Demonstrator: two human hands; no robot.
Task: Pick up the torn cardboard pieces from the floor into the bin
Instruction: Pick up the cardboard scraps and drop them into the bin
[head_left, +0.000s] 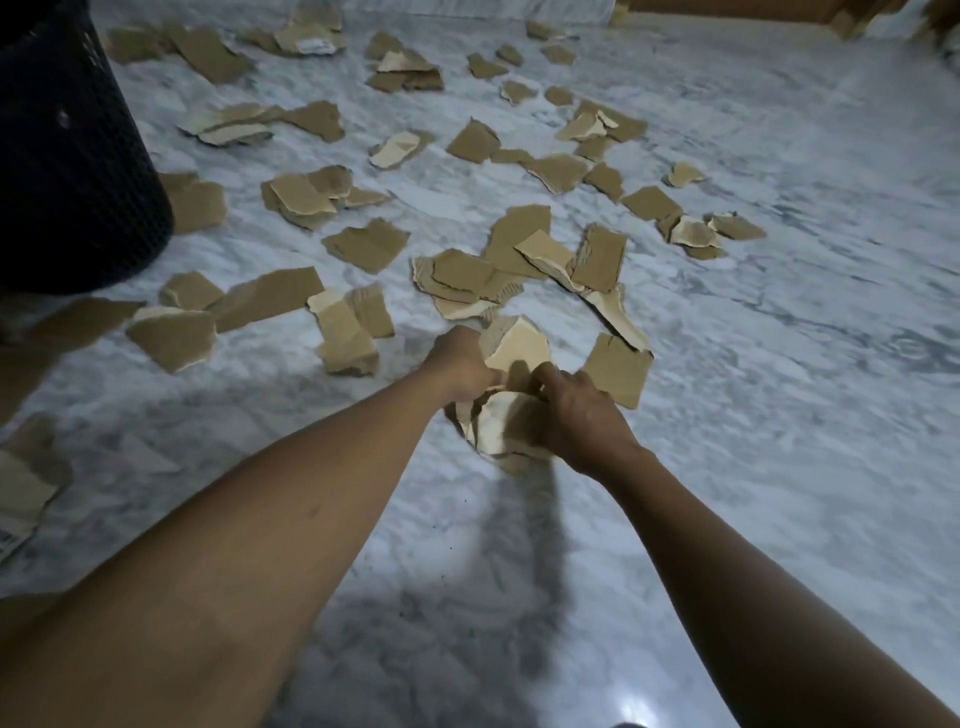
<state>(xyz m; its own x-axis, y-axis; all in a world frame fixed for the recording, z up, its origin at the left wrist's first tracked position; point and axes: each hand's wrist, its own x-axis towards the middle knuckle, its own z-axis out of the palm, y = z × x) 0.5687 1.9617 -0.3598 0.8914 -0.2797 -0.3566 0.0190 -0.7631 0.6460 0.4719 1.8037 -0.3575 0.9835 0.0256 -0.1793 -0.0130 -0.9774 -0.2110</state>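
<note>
My left hand (462, 358) and right hand (576, 415) grip a stack (511, 384); most pieces (369, 244) lie on the floor (753, 364), bin (67, 156) at ten o'clock.

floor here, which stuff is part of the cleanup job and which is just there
Part of the job:
- torn cardboard pieces scattered over the floor
- the bundle of pieces gripped by the left hand and the right hand
- black mesh bin, upper left

Just there:
- marble floor
- brown edge at the top, too cropped to identify
</note>
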